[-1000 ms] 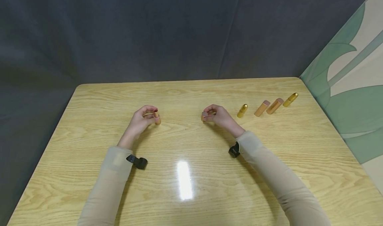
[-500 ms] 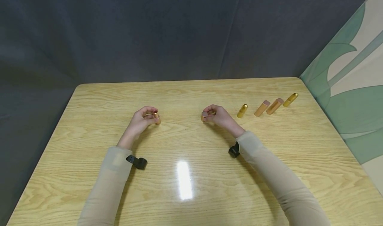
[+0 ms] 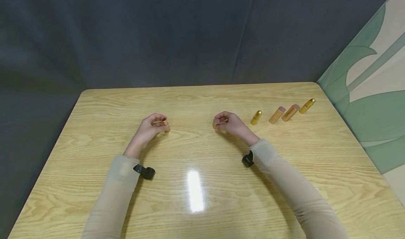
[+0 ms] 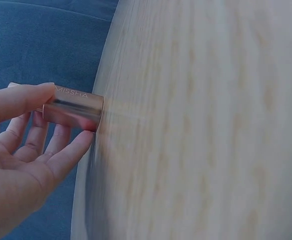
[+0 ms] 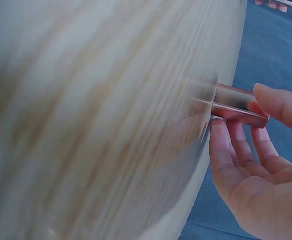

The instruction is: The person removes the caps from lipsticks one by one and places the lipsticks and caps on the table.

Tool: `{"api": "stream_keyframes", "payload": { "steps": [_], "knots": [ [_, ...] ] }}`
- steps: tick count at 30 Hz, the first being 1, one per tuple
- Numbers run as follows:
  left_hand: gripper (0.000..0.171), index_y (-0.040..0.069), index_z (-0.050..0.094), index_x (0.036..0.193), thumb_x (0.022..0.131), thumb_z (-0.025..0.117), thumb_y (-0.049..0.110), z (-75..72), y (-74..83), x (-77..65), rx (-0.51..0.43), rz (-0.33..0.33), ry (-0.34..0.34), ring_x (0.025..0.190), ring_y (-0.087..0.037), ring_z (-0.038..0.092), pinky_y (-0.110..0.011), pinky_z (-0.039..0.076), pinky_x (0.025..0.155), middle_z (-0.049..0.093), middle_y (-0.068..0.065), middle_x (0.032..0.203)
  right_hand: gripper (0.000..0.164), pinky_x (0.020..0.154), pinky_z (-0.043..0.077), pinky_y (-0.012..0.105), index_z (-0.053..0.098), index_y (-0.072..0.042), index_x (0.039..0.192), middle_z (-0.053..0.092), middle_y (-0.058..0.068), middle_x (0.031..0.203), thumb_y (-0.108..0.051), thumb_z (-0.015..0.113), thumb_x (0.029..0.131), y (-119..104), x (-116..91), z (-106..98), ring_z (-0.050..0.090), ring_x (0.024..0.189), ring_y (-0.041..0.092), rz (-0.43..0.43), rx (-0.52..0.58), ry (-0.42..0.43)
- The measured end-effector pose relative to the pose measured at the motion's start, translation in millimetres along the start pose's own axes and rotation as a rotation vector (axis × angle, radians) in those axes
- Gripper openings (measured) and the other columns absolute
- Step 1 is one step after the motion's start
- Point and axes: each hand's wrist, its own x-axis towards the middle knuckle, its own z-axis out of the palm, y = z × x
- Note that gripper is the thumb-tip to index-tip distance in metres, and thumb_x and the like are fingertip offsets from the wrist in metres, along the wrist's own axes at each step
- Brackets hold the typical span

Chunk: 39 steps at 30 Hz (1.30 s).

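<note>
My left hand (image 3: 150, 127) pinches an uncapped rose-gold lipstick tube (image 3: 167, 126), which stands upright on the table. Its narrower inner sleeve points up, dark red at the mouth. In the left wrist view, the lipstick (image 4: 76, 107) carries "MISSHA" lettering, with the thumb on top and fingers beneath. Some way to the right, my right hand (image 3: 232, 123) holds a short rose-gold cap (image 3: 216, 123) between thumb and fingers. The right wrist view has the cap (image 5: 239, 104) with one end against the tabletop. Both hands stay apart from each other.
Right of my right hand stand a gold bullet-shaped tube (image 3: 256, 117), two rose-gold tubes (image 3: 277, 115) and another gold tube (image 3: 307, 105). All rest on a pale wooden table (image 3: 202, 147). Behind its far edge hangs a dark curtain (image 3: 164, 38); a patterned panel (image 3: 376, 91) lies at right.
Less dark red shows at the mouth of the lipstick's inner sleeve than a second ago. My left fingers have shifted very slightly; the right hand keeps its hold on the cap.
</note>
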Motion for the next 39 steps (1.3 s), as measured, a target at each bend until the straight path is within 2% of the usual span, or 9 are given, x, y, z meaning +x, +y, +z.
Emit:
{"api": "stream_keyframes", "payload": {
  "steps": [6,12,20,25,32,39],
  "knots": [
    [0.039,-0.004,0.048,0.127,0.091,0.062,0.005,0.4,-0.1,-0.8,0.002,-0.004,-0.009,0.115,-0.020,0.054,-0.012,0.047,0.082,0.052,0.000,0.114,0.040,0.079,0.046,0.020,0.051,0.007,0.125,0.056,0.021,0.116,0.002,0.063,0.087,2.9,-0.4,-1.1,0.055,0.102,0.024,-0.015,-0.004,-0.011],
    [0.040,-0.004,0.048,0.127,0.091,0.062,0.006,-0.1,0.1,-0.9,0.010,-0.008,-0.011,0.116,-0.021,0.054,-0.013,0.046,0.084,0.052,0.000,0.115,0.042,0.086,0.048,0.026,0.050,0.007,0.126,0.055,0.024,0.120,0.001,0.063,0.087,-0.8,-4.1,-6.3,0.058,0.108,0.032,-0.044,-0.019,-0.016],
    [0.040,-0.004,0.048,0.126,0.090,0.063,0.005,-1.0,0.2,0.8,0.017,-0.001,-0.014,0.106,-0.012,0.057,-0.013,0.047,0.083,0.053,0.001,0.111,0.043,0.100,0.047,0.043,0.051,0.006,0.126,0.055,0.023,0.127,-0.012,0.065,0.090,-10.6,-13.2,-15.5,0.055,0.116,0.036,-0.101,-0.046,0.024],
    [0.040,-0.004,0.048,0.127,0.091,0.062,0.006,-1.2,0.2,0.9,0.020,-0.006,-0.016,0.113,-0.017,0.056,-0.013,0.046,0.084,0.053,0.000,0.113,0.042,0.102,0.046,0.047,0.049,0.008,0.126,0.053,0.027,0.127,0.000,0.064,0.088,-17.9,-19.1,-23.8,0.053,0.120,0.040,-0.157,-0.045,0.046],
    [0.041,-0.003,0.048,0.129,0.091,0.063,0.008,-0.9,0.2,1.1,0.030,-0.011,-0.014,0.126,-0.029,0.051,-0.019,0.044,0.090,0.052,-0.007,0.123,0.040,0.102,0.047,0.044,0.048,0.003,0.130,0.050,0.023,0.133,-0.001,0.059,0.091,-28.0,-31.9,-43.0,0.049,0.126,0.037,-0.167,-0.019,0.067],
    [0.043,-0.002,0.049,0.130,0.091,0.063,0.010,-0.4,-0.6,1.0,0.041,-0.019,-0.011,0.128,-0.030,0.050,-0.023,0.044,0.093,0.051,-0.012,0.129,0.042,0.097,0.048,0.027,0.047,-0.001,0.133,0.050,0.018,0.136,-0.006,0.059,0.093,-28.9,-43.0,-65.9,0.048,0.129,0.032,-0.150,-0.012,0.114]
  ]
}}
